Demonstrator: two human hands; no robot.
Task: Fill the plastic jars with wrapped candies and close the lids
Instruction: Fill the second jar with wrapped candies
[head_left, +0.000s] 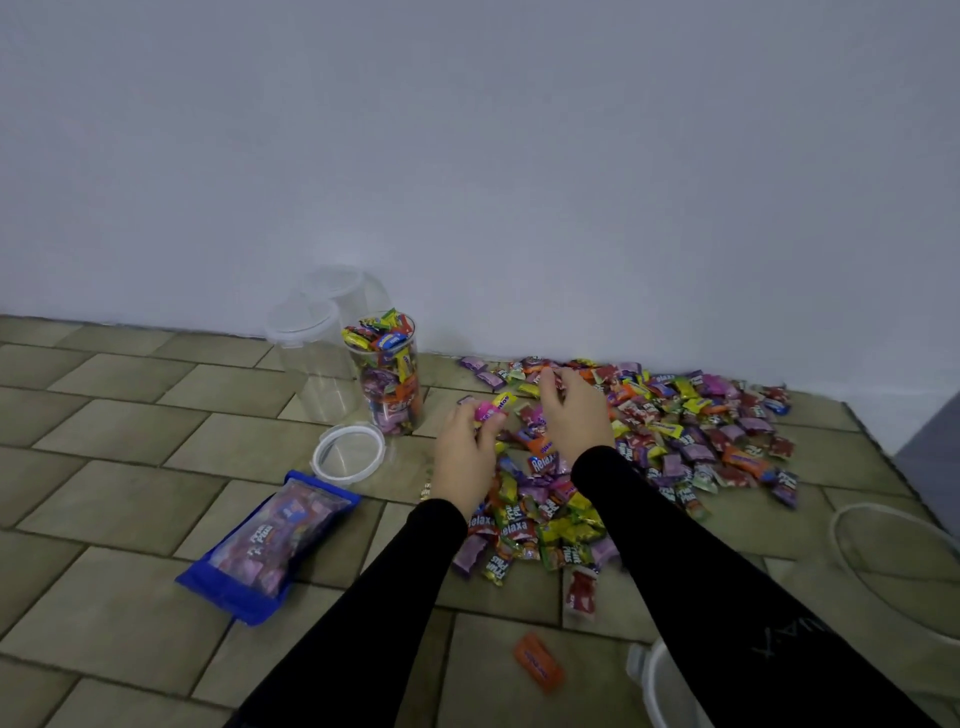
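Observation:
A clear plastic jar (390, 374) heaped to the brim with wrapped candies stands without a lid near the wall. Its white-rimmed lid (348, 451) lies flat on the floor in front of it. Two empty lidded jars (306, 343) stand behind and left of it. A wide pile of wrapped candies (675, 431) covers the floor to the right. My left hand (465, 449) holds a few candies, pink and yellow ones showing at the fingertips. My right hand (574, 410) reaches over the pile, fingers curled down on candies at the far edge.
A blue-edged bag of candies (270, 540) lies on the floor at the left. One orange candy (538, 661) lies apart near me. A clear container rim (893, 551) and another white-rimmed container (660, 686) sit at the lower right. The wall is close behind.

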